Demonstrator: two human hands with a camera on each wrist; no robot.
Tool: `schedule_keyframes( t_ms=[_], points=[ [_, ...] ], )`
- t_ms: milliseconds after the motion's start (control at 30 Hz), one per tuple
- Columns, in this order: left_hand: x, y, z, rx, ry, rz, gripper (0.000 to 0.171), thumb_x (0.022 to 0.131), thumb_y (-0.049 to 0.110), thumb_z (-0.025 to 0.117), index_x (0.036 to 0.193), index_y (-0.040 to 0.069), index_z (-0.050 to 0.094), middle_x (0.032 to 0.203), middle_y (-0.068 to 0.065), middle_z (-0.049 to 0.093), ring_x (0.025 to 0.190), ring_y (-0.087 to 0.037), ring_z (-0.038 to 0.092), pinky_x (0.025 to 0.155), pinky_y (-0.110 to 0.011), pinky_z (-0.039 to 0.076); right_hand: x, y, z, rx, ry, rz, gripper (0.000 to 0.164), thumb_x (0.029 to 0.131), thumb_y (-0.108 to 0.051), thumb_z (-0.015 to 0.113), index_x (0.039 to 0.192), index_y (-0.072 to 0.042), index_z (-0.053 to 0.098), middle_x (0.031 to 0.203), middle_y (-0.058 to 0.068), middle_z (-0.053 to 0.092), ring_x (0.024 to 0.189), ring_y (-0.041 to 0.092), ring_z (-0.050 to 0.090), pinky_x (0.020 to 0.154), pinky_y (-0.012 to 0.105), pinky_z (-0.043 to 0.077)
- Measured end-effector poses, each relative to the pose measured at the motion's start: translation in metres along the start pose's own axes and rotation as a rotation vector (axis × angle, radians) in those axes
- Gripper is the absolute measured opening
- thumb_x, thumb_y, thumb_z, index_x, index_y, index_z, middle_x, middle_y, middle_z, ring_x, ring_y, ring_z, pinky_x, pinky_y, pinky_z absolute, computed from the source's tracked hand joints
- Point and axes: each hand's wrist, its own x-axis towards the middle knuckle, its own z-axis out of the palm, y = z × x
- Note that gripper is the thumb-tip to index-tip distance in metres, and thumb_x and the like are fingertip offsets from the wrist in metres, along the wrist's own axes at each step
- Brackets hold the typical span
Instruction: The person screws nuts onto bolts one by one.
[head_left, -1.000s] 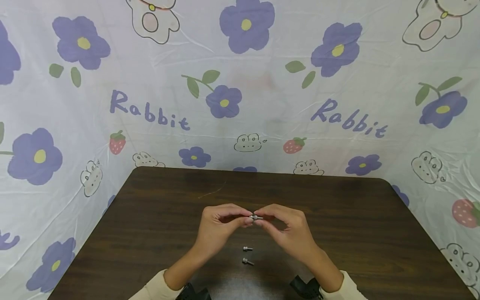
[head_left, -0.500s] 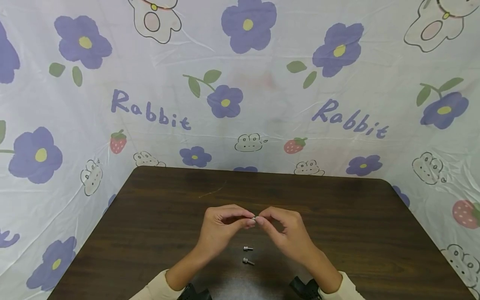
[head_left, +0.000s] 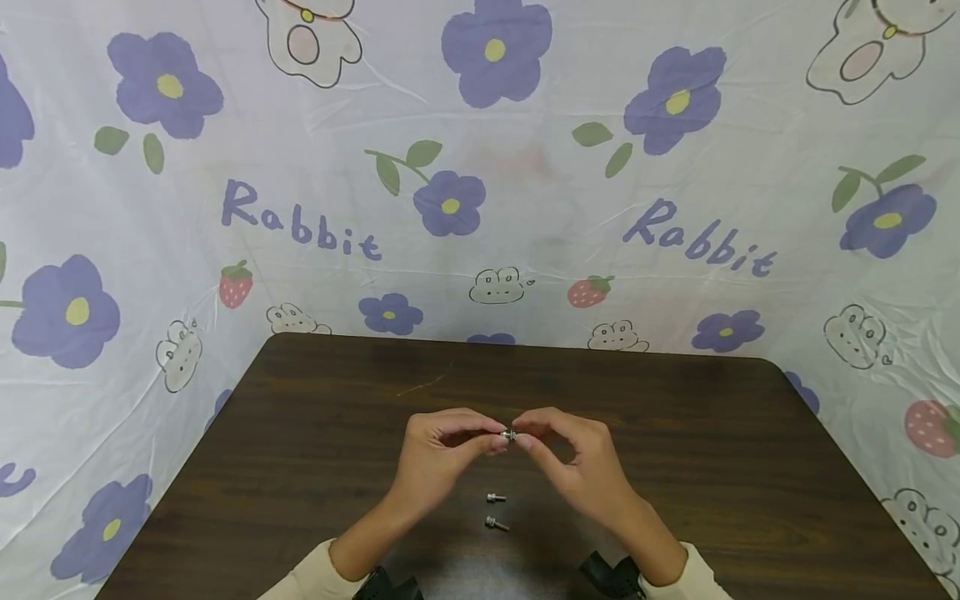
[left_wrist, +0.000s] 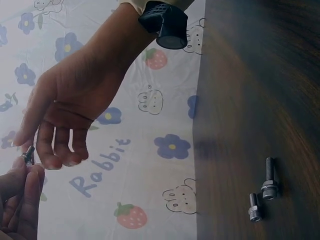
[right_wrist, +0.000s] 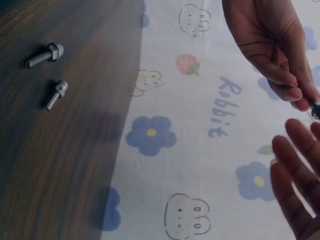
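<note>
In the head view, my left hand (head_left: 432, 454) pinches a small metal bolt (head_left: 509, 435) between thumb and fingertips, held above the table. My right hand (head_left: 583, 454) has its thumb and index finger at the bolt's right end, partly covering it. A ring-like piece, perhaps a nut or washer, shows on the bolt, too small to be sure. The right hand's other fingers hang loosely bent in the left wrist view. Below the hands, a shorter bolt (head_left: 496, 497) and a longer bolt (head_left: 497, 523) lie on the table, each with a collar near its head.
The dark wooden table (head_left: 322, 400) has rounded far corners. A white cloth (head_left: 540, 242) printed with flowers and rabbits hangs behind it and along both sides. Black straps with cameras (head_left: 613, 575) sit on the wrists.
The right fingers closed in over the bolt's end half a second ago, then drew slightly apart, so more of the bolt shows now. The left hand and the two lying bolts stay nearly still.
</note>
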Motion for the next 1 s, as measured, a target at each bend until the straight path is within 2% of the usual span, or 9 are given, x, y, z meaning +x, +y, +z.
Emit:
schedule_keyframes(
  t_ms=[167,300,400,600,1000],
  points=[
    [0.0003,0.0004,-0.0016,0.0,0.003,0.005,0.009,0.087,-0.004,0.076,0.096,-0.003,0.078,0.088,-0.014,0.075,0.074,-0.024,0.075,0.066,-0.041,0.063,0.0002,0.0039,0.0009,0.01,0.023,-0.111,0.032,0.083,0.002,0.081,0.113,-0.004,0.071,0.101,0.009,0.075,0.08,0.015,0.071,0.071,0.025,0.06],
    [0.0009,0.0007,-0.0017,-0.01,-0.002,0.007,0.009,0.087,-0.005,0.076,0.096,-0.003,0.078,0.089,-0.014,0.075,0.074,-0.024,0.075,0.066,-0.041,0.063,0.0008,0.0061,0.0024,0.023,0.028,-0.142,0.032,0.082,0.005,0.081,0.111,-0.004,0.072,0.1,0.009,0.075,0.081,0.017,0.072,0.073,0.024,0.06],
    [0.0011,0.0009,-0.0017,-0.007,-0.003,0.007,0.009,0.087,-0.004,0.076,0.095,-0.002,0.078,0.088,-0.014,0.075,0.074,-0.024,0.075,0.066,-0.041,0.063,0.0012,0.0064,0.0026,0.029,0.025,-0.141,0.033,0.08,0.009,0.081,0.109,-0.004,0.073,0.098,0.008,0.075,0.081,0.016,0.072,0.073,0.024,0.06],
    [0.0002,0.0008,-0.0016,0.01,-0.003,0.006,0.009,0.087,-0.003,0.077,0.095,-0.001,0.078,0.088,-0.012,0.075,0.073,-0.023,0.074,0.065,-0.04,0.063,0.001,0.0053,0.0029,0.015,0.016,-0.123,0.029,0.083,0.007,0.079,0.108,-0.006,0.074,0.096,0.005,0.075,0.08,0.014,0.071,0.072,0.022,0.059],
    [0.0,0.0,-0.0004,-0.002,-0.01,0.014,0.009,0.087,-0.005,0.077,0.095,-0.002,0.078,0.088,-0.013,0.075,0.074,-0.023,0.074,0.066,-0.041,0.063,-0.0027,0.002,0.0046,-0.001,-0.018,0.001,0.023,0.088,0.007,0.073,0.105,-0.009,0.073,0.094,0.003,0.075,0.079,0.012,0.07,0.073,0.022,0.058]
  ],
)
